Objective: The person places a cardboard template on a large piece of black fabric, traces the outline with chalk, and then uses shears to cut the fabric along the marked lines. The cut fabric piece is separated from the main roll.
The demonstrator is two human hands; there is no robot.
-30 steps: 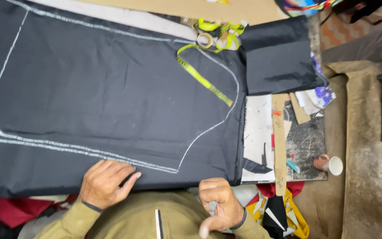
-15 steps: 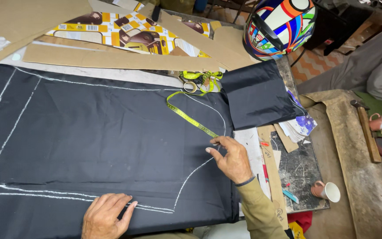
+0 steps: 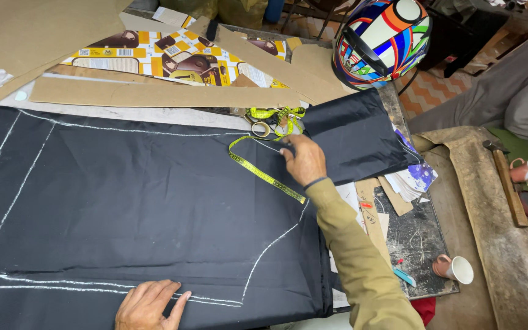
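Observation:
A large black cloth with white chalk lines lies spread over the table. My left hand rests flat on its near edge, fingers apart, beside a chalk line. My right hand reaches to the cloth's far right corner, fingers bent down onto the cloth. It is close to a yellow measuring tape and a pair of scissors; whether it pinches anything I cannot tell. A second folded black cloth lies just right of that hand.
Brown cardboard pieces and a printed flattened box lie at the far side. A colourful helmet stands at the back right. Two cups, a hammer and paper scraps sit right. Another person's sleeve shows far right.
My right hand came up from my lap and reached along the chalk curve to the cloth's far right corner. My left hand stayed on the near edge. The view tilted up.

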